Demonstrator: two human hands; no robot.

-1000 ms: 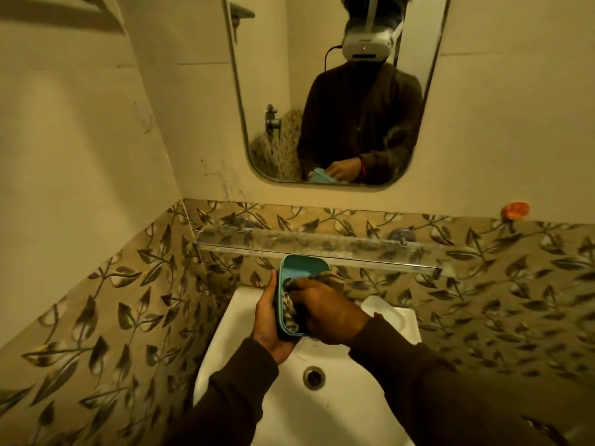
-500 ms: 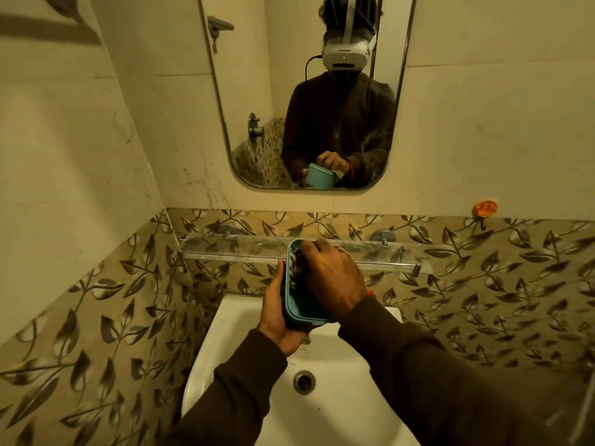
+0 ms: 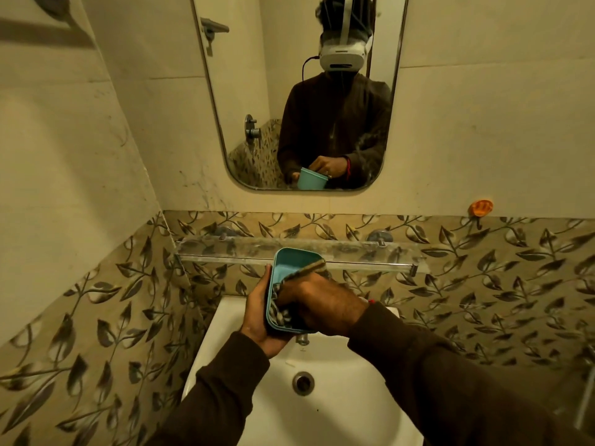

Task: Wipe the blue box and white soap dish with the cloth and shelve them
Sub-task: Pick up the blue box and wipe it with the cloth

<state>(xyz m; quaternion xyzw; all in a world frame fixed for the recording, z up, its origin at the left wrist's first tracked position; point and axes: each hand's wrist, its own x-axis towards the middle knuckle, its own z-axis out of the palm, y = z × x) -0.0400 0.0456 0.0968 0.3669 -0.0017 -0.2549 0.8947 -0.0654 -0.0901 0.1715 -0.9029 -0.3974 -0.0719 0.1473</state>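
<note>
The blue box (image 3: 285, 268) is held upright over the sink, its open side facing right. My left hand (image 3: 257, 317) grips it from behind and below. My right hand (image 3: 318, 304) is shut on a patterned cloth (image 3: 281, 313) and presses it inside the box's lower half, while a fold of the cloth lies over the upper right rim. The glass shelf (image 3: 225, 249) runs along the wall just behind the box. The white soap dish is mostly hidden behind my right wrist.
A white sink (image 3: 251, 358) with a drain (image 3: 303, 383) lies below my hands, its tap (image 3: 302, 338) just under the box. The mirror (image 3: 299, 91) hangs above the shelf. An orange hook (image 3: 481, 208) sticks to the wall at right. The leaf-patterned tiled wall stands close on the left.
My right hand with the cloth has moved from the box's top down into its lower half. The view has tilted slightly, showing more of the mirror.
</note>
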